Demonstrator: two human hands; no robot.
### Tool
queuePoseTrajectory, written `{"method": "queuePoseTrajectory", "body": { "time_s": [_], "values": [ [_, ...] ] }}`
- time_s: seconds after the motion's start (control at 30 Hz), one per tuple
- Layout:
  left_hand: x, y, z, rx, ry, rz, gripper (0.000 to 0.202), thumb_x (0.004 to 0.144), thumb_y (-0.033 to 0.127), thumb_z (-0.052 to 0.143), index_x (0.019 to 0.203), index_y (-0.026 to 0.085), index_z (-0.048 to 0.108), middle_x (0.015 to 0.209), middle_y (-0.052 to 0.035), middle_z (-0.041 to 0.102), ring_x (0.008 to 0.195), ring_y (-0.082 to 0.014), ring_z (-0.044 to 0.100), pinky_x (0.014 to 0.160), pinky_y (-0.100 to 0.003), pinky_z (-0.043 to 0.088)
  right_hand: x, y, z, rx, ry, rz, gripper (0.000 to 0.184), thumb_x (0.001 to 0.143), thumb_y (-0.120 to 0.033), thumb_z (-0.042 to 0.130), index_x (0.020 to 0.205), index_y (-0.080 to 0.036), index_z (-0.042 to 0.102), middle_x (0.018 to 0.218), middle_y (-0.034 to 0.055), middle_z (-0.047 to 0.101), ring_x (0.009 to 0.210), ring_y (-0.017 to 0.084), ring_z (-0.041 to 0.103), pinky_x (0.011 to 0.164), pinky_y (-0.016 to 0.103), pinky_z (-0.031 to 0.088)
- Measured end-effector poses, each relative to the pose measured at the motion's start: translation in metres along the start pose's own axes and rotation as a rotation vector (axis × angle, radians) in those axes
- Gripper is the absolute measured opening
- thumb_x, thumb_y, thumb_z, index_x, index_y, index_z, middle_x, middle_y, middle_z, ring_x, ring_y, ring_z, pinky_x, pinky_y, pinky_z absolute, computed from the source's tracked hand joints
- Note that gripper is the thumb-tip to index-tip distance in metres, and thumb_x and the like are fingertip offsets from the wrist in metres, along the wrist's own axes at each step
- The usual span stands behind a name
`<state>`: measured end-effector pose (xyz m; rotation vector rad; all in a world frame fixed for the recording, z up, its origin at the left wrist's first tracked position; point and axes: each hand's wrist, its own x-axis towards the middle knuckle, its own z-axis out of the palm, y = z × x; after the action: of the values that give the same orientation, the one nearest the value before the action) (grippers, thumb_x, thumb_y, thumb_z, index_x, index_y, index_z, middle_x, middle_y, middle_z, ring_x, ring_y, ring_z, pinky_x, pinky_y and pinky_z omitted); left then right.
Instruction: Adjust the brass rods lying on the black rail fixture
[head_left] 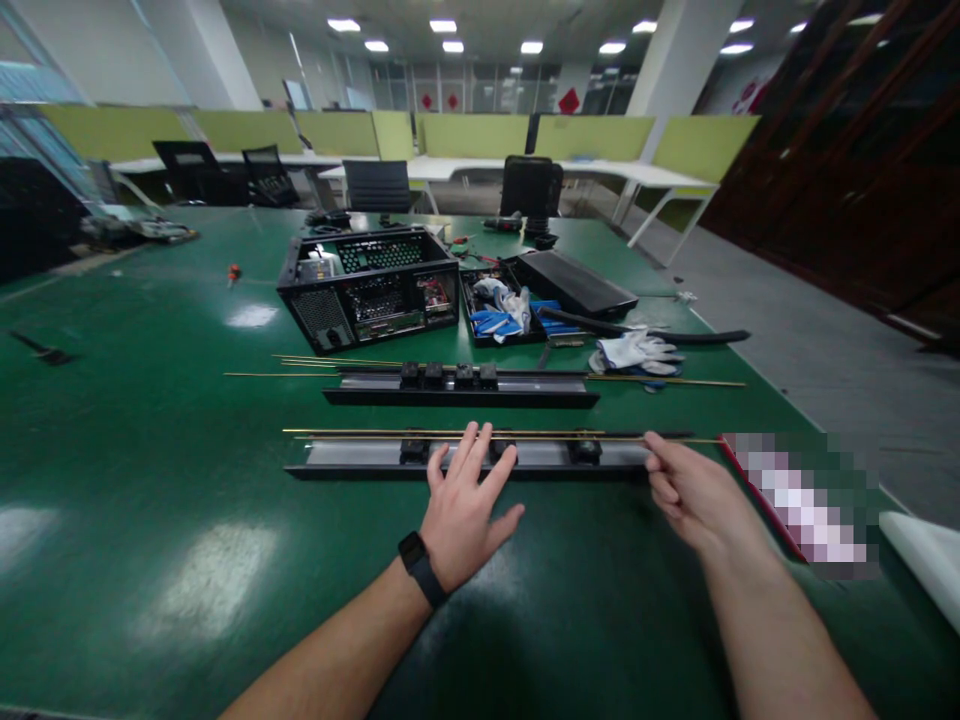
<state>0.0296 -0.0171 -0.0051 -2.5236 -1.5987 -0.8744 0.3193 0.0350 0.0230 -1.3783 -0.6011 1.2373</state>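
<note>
A long dark channel (360, 456) with a silvery inside lies across the green table in front of me. Black blocks (586, 447) sit along it, one partly behind my fingers. Thin brass rods (352, 433) run lengthwise above the channel. With fingers spread, my left hand (466, 510) reaches over the channel's middle, fingertips at the rods; whether they press on them I cannot tell. At the channel's right end, my right hand (690, 490) pinches a brass rod between thumb and forefinger. Just behind lies a second channel (525, 386) with several black blocks and more rods.
Farther back stand an opened computer case (315, 310) and a black panel (576, 283). Work gloves (637, 350) and a black tube (697, 336) lie at the right. A red-edged, blurred-out item (799, 500) is beside my right hand, near the table edge.
</note>
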Motion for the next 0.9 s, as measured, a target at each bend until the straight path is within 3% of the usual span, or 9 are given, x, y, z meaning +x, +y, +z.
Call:
{"method": "queuePoseTrajectory", "body": {
  "time_s": [0.1,0.23,0.3,0.4,0.5,0.6,0.7,0.9],
  "values": [
    [0.0,-0.001,0.0,0.001,-0.003,-0.002,0.062,0.09,0.037,0.068,0.148,0.026,0.05,0.165,-0.0164,0.031,0.153,-0.0349,0.027,0.117,-0.061,0.023,-0.006,0.003,0.009,-0.045,-0.066,0.065,0.031,0.078,-0.04,0.082,0.078,-0.015,0.063,0.055,-0.0008,0.059,0.027,0.004,0.032,0.023,0.015,0.017],
    [0.0,-0.001,0.0,-0.002,-0.007,-0.006,0.061,0.09,0.037,0.068,0.148,0.026,0.05,0.165,-0.0163,0.031,0.154,-0.0341,0.027,0.117,-0.06,0.023,-0.001,-0.001,0.005,0.046,0.12,-0.008,0.021,0.084,-0.034,0.075,0.085,-0.017,0.064,0.058,-0.0021,0.06,0.03,0.005,0.035,0.023,0.015,0.021],
    [-0.001,0.0,0.0,-0.002,-0.005,-0.004,0.061,0.09,0.037,0.068,0.148,0.026,0.05,0.165,-0.0164,0.031,0.154,-0.034,0.026,0.117,-0.061,0.023,0.001,-0.002,0.001,0.09,0.143,-0.026,0.02,0.083,-0.032,0.076,0.082,-0.018,0.062,0.057,-0.0039,0.057,0.03,0.005,0.035,0.023,0.015,0.022],
    [0.0,0.0,0.0,0.0,-0.005,-0.003,0.062,0.09,0.037,0.068,0.148,0.025,0.05,0.165,-0.0164,0.031,0.154,-0.0342,0.026,0.117,-0.061,0.023,-0.001,0.0,0.002,0.05,0.02,0.016,0.029,0.077,-0.034,0.082,0.074,-0.018,0.058,0.051,-0.006,0.051,0.029,0.004,0.032,0.023,0.015,0.021],
    [0.0,0.0,-0.001,0.0,-0.008,-0.005,0.061,0.091,0.037,0.067,0.148,0.026,0.05,0.166,-0.0161,0.03,0.154,-0.0339,0.025,0.118,-0.061,0.022,-0.006,0.002,0.009,-0.008,-0.078,0.068,0.029,0.078,-0.037,0.082,0.078,-0.016,0.062,0.05,-0.0049,0.051,0.028,0.004,0.031,0.023,0.015,0.018],
    [0.0,0.0,-0.001,-0.004,-0.009,-0.005,0.06,0.092,0.036,0.067,0.148,0.026,0.05,0.166,-0.016,0.03,0.154,-0.0334,0.025,0.118,-0.06,0.021,-0.006,0.001,0.01,0.048,0.04,-0.001,0.024,0.083,-0.035,0.077,0.088,-0.014,0.066,0.059,-0.0015,0.059,0.03,0.004,0.035,0.023,0.015,0.02],
    [0.0,0.0,0.0,-0.008,-0.005,-0.002,0.061,0.091,0.037,0.067,0.148,0.026,0.05,0.166,-0.0164,0.03,0.154,-0.0336,0.025,0.118,-0.06,0.021,-0.002,-0.001,0.006,0.094,0.132,-0.042,0.021,0.084,-0.033,0.076,0.088,-0.015,0.065,0.058,-0.0037,0.056,0.031,0.004,0.036,0.024,0.015,0.023],
    [0.0,0.001,0.001,-0.002,-0.005,-0.009,0.061,0.091,0.037,0.068,0.148,0.026,0.05,0.166,-0.0167,0.03,0.154,-0.0347,0.026,0.117,-0.061,0.023,-0.005,0.007,0.013,-0.008,-0.085,0.017,0.035,0.074,-0.042,0.086,0.082,-0.016,0.064,0.06,-0.0018,0.059,0.029,0.003,0.033,0.023,0.014,0.018]
  ]
}}
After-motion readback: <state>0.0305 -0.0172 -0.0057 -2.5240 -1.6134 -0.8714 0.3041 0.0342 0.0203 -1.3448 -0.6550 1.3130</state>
